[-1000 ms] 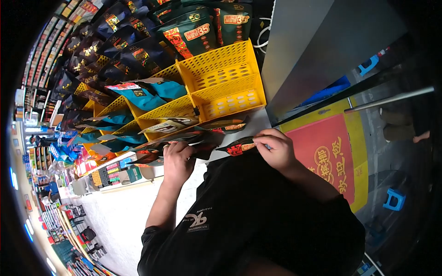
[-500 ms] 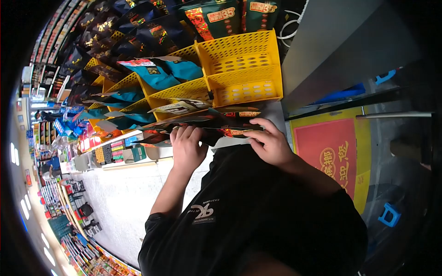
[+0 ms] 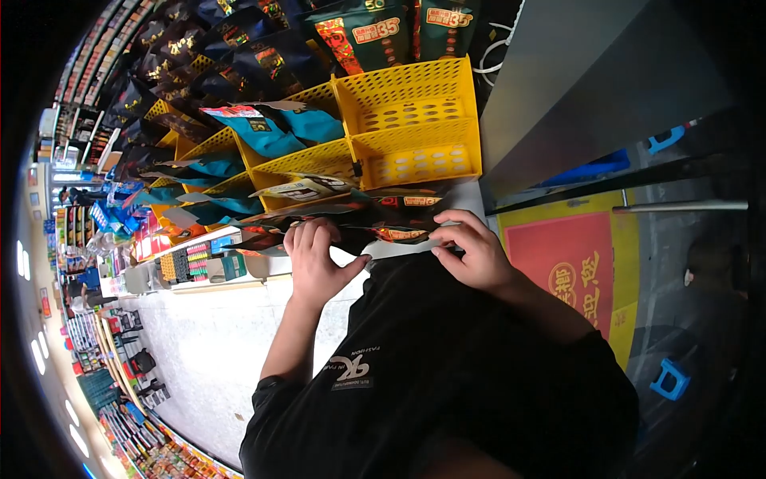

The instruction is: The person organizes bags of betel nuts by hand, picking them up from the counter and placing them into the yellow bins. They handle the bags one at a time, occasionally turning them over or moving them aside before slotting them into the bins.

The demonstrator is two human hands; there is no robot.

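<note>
Dark packets with red and orange print [image 3: 399, 234] stand in a row along the near side of the yellow perforated baskets [image 3: 476, 120]. My left hand [image 3: 315, 262] lies at the packets' near edge, its fingers bent over them and its thumb stretched out to the side, gripping nothing visible. At the right end of the row, my right hand [image 3: 477, 254] has its fingertips and bent thumb at the edge of a dark packet. The undersides of the packets are hidden. Teal packets [image 3: 275, 132] and a pale packet [image 3: 307, 188] lie in the basket compartments.
Dark green packets [image 3: 375, 32] stand behind the baskets. A grey panel [image 3: 558, 88] rises at the right, beside a red and yellow mat [image 3: 558, 247] and a blue stool [image 3: 670, 378]. Store shelves [image 3: 144, 415] line the left.
My left thumb has swung away from the packets and my left hand has shifted slightly left. The packet ends by my right hand are more spread, with more orange print showing.
</note>
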